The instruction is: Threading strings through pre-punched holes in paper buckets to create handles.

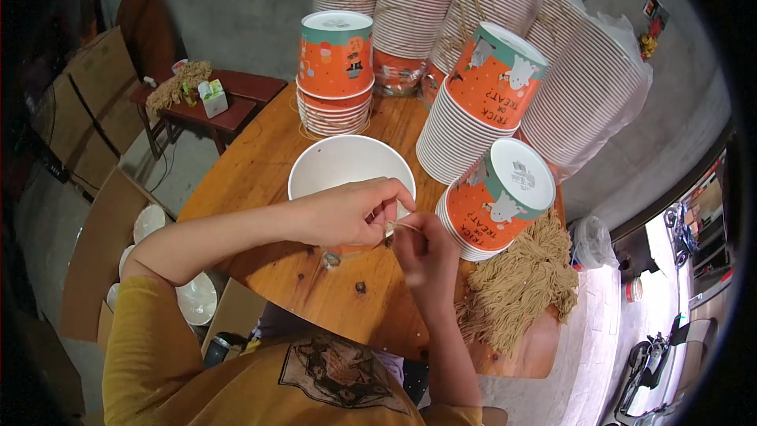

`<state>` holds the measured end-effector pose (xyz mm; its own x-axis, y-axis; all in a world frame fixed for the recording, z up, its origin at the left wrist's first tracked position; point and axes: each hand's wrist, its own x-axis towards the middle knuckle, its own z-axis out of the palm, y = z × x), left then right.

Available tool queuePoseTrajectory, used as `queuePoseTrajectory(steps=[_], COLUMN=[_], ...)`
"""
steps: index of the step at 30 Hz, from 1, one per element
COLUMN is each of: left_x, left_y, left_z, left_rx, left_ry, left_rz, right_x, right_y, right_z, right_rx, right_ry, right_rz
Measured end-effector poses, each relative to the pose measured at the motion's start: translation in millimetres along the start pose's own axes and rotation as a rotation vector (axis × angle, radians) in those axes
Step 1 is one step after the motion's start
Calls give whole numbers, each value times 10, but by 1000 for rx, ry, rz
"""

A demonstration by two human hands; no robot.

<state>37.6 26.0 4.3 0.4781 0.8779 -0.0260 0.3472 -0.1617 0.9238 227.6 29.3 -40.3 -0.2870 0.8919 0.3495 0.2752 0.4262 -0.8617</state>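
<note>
A white paper bucket [347, 159] with its open mouth toward me stands on the wooden table. Across its near rim reaches my left hand [351, 209], fingers bent and pinched on a thin tan cord [402, 225]. My right hand [426, 252] is just right of the bucket, its fingers closed on the same cord. The cord runs between the two hands; its lower end is hidden by the fingers. To the right of my right hand lies a heap of tan cords [520, 288]. A stack of orange printed buckets [481, 221] leans close beside that hand.
More upturned orange buckets [335, 59] and a tall stack [477, 110] stand farther back. Wrapped bucket stacks [587, 71] line the table's far side. At left are a red bench [236, 95] with cords and a tissue box, and a cardboard box [98, 244] holding white buckets.
</note>
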Motion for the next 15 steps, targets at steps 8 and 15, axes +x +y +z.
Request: queuePoseTrajectory(steps=[8, 15], left_x=[-13, -32], left_y=[11, -9], left_z=[4, -1], left_rx=[18, 321], left_ry=[21, 53], left_rz=[47, 97], right_x=[-5, -32], right_y=[26, 35], right_z=[48, 132], right_rx=[8, 27], right_ry=[15, 64], right_rz=[-48, -60])
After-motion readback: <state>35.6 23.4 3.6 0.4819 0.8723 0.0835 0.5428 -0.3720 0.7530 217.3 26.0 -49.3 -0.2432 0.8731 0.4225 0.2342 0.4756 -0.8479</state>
